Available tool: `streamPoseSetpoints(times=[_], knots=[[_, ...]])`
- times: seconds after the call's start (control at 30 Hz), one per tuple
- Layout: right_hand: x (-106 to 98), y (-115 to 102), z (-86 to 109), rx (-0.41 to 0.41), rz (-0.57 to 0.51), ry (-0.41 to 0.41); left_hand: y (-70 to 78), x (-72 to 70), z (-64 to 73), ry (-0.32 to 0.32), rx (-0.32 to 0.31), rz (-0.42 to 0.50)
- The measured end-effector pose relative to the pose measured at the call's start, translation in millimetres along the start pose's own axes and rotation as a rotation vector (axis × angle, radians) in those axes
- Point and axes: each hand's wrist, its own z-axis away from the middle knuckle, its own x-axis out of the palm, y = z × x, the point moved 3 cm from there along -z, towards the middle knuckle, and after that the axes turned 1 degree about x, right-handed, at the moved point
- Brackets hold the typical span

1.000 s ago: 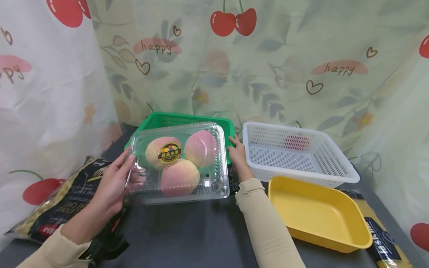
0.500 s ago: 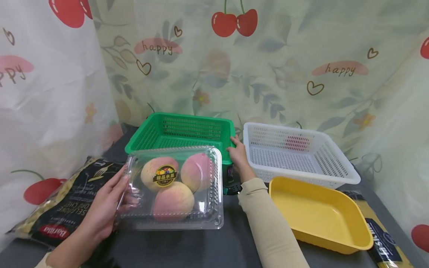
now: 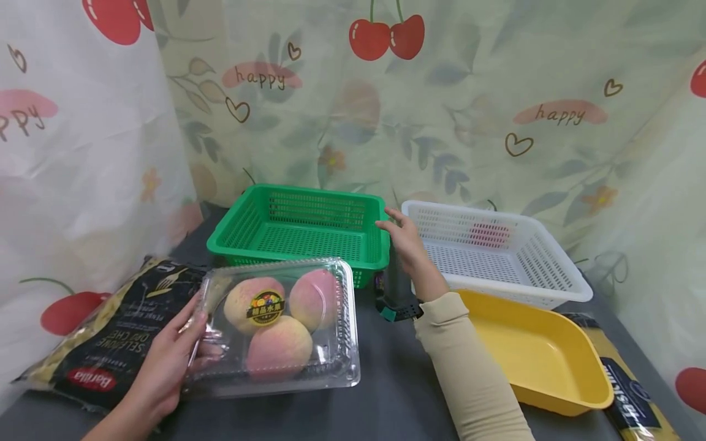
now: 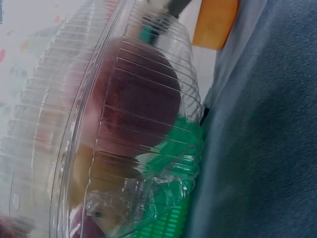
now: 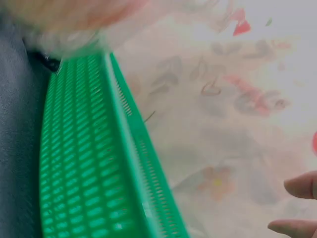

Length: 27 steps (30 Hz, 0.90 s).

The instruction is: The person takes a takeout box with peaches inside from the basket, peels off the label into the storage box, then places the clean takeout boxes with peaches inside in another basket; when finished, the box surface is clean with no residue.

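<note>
Clearly, we see a clear plastic box (image 3: 331,352) left of centre in the lower half of the head view, tilted toward us, with three peaches (image 3: 281,352) inside and a round label (image 3: 266,308) on its lid. Its top edge overlaps the front of the green basket (image 3: 248,252), which sits just above it in the frame and shows us its slotted floor. Whether the box touches the grey table (image 3: 380,392) we cannot tell. Right of centre we find a white basket (image 3: 513,291), with a pinkish patch showing through its back wall, and at the lower right a yellow tray (image 3: 543,352), its smooth floor in sight beside the sleeve (image 3: 469,367).

We see the left hand (image 3: 168,358) reaching up from the bottom left, holding the box by its left edge, some of its fingers visible through the plastic. A dark pasta bag (image 3: 118,331) lies behind that hand. We find the right hand (image 3: 408,242) just beside the right end of the green basket, its arm stretching up from the lower right and a black strap (image 3: 402,310) at its wrist. Its fingers are extended and spread; in the right wrist view two fingertips (image 5: 299,187) stand apart from each other, well clear of the basket
</note>
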Motion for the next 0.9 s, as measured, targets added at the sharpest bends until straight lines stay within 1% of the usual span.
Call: streamPoseSetpoints(times=[0.13, 0.23, 0.4, 0.57, 0.7, 0.83, 0.9], knots=[[-9.5, -10.4, 12.3, -0.047, -0.002, -0.052, -2.9, 9.3, 0.5, -0.022, 0.044, 0.005], [-18.0, -14.2, 19.7, -0.069, 0.035, -0.084, -4.8, 18.1, 0.9, -0.04, 0.063, 0.024], [-30.1, -18.1, 32.2, -0.097, 0.077, -0.14, -9.8, 32.1, 0.9, -0.063, 0.08, 0.039], [-42.7, -19.5, 47.1, -0.123, 0.08, -0.165, -14.2, 45.7, 0.7, -0.093, 0.096, 0.044], [-48.3, -19.4, 56.1, -0.148, 0.109, -0.196, -16.4, 55.5, 0.3, -0.107, 0.096, 0.044], [-50.9, -16.2, 62.8, -0.142, 0.183, -0.21, -18.7, 65.5, -0.4, -0.125, 0.102, 0.044], [-51.2, -13.5, 66.2, -0.127, 0.217, -0.225, -20.0, 70.9, -0.5, -0.134, 0.109, 0.047]])
